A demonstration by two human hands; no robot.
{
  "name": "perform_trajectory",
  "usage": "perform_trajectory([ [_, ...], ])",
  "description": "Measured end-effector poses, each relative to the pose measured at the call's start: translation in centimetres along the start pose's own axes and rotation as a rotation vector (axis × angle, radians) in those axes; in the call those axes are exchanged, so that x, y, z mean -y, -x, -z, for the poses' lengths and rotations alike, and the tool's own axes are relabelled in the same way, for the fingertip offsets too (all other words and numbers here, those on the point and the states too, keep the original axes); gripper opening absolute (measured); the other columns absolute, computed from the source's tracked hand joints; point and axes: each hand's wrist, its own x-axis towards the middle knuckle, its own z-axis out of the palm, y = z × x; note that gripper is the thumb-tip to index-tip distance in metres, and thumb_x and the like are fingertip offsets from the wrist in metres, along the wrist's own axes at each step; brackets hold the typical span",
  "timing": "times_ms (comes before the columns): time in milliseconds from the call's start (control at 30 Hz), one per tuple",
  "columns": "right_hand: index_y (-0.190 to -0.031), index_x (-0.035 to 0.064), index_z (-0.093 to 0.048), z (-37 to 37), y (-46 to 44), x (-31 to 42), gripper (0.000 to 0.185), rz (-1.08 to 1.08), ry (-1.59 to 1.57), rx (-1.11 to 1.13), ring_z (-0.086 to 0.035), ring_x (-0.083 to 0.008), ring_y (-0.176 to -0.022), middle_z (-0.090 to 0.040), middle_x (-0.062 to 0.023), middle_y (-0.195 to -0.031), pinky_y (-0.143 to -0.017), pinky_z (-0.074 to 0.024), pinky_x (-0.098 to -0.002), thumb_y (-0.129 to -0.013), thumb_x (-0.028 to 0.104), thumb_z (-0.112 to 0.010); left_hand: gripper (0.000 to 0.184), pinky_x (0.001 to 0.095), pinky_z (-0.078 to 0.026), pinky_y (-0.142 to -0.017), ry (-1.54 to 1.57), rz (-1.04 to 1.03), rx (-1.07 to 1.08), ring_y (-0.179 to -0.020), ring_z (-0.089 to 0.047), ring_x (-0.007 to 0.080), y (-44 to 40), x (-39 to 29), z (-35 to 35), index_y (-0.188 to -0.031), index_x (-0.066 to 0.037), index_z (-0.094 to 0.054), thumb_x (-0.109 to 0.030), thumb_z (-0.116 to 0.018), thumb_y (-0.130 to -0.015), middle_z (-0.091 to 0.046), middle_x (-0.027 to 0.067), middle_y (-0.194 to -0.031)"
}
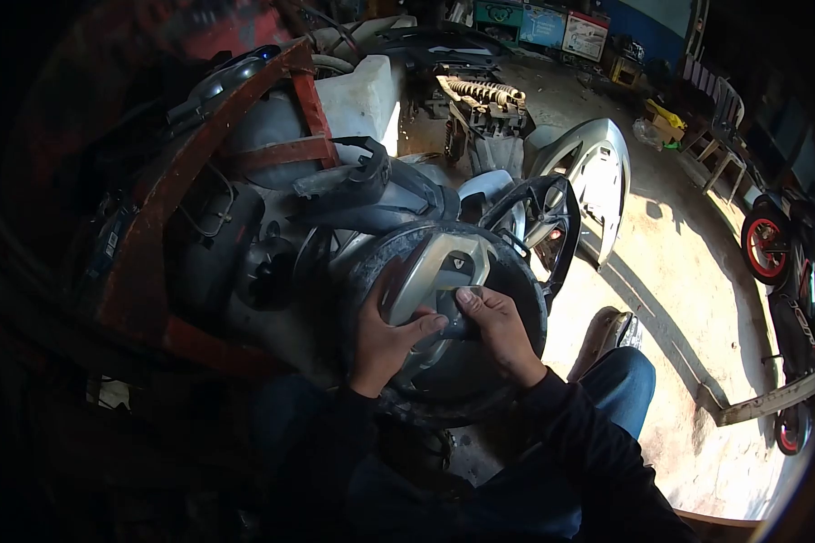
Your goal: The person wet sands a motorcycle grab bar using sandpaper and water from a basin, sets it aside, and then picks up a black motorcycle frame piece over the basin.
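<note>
A pale, angular plastic panel (419, 269) with openings in it lies over a round black tub (540, 319). My left hand (388, 337) grips the panel's left side, its thumb pointing inward across it. On the other side my right hand (500, 333) is closed, thumb pressed on a small dark piece (462, 326) at the panel's lower edge. Whether that piece is part of the panel or a separate sheet or cloth is hard to tell. The fingertips of my left hand are hidden behind the panel.
Black plastic fairings (380, 195) lie just beyond the tub. A red metal frame (154, 226) stands at the left. A silver body panel (607, 163) stands on the floor at the right. Farther right are a motorcycle with a red wheel (765, 246) and a chair (726, 113).
</note>
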Motion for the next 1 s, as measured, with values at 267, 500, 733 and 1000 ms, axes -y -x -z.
perform_trajectory([
  [267,-0.107,-0.0044,-0.067,0.5,0.4,0.0,0.022,-0.056,0.049,0.001,-0.065,-0.0091,-0.076,-0.072,-0.0065,-0.09,-0.067,-0.052,-0.0231,-0.088,0.005,-0.074,0.086,0.0257,-0.054,-0.083,-0.057,0.004,0.004,-0.092,-0.065,0.0111,-0.1,-0.1,0.3,-0.147,0.004,-0.036,0.001,-0.082,-0.075,-0.064,0.0091,-0.116],
  [500,-0.094,-0.0031,-0.07,0.4,0.1,0.2,0.014,0.023,0.166,-0.013,-0.062,-0.0069,-0.068,-0.071,-0.0051,-0.082,-0.06,-0.0486,-0.0227,-0.086,0.006,-0.077,0.074,0.0268,-0.053,-0.085,-0.145,0.026,0.076,-0.094,-0.065,0.011,0.2,-0.1,0.7,-0.143,0.001,-0.044,0.0,-0.079,-0.078,-0.063,0.0082,-0.118],
  [733,-0.095,-0.0035,-0.069,0.3,0.0,0.2,0.019,-0.052,0.156,0.0,-0.062,-0.0069,-0.067,-0.072,-0.0053,-0.082,-0.059,-0.048,-0.0221,-0.081,0.003,-0.08,0.071,0.025,-0.052,-0.085,-0.143,0.015,0.077,-0.092,-0.062,0.0081,0.4,-0.1,1.0,-0.141,-0.001,-0.048,0.004,-0.076,-0.076,-0.063,0.0048,-0.116],
  [1000,-0.1,-0.0037,-0.068,0.1,0.0,-0.2,0.022,-0.106,0.069,-0.016,-0.065,-0.0086,-0.071,-0.072,-0.0079,-0.089,-0.067,-0.0523,-0.0214,-0.08,-0.003,-0.078,0.07,0.0242,-0.051,-0.084,-0.118,0.043,0.063,-0.09,-0.059,0.0065,0.4,-0.7,1.0,-0.139,-0.003,-0.051,0.005,-0.076,-0.075,-0.062,0.0017,-0.112],
])
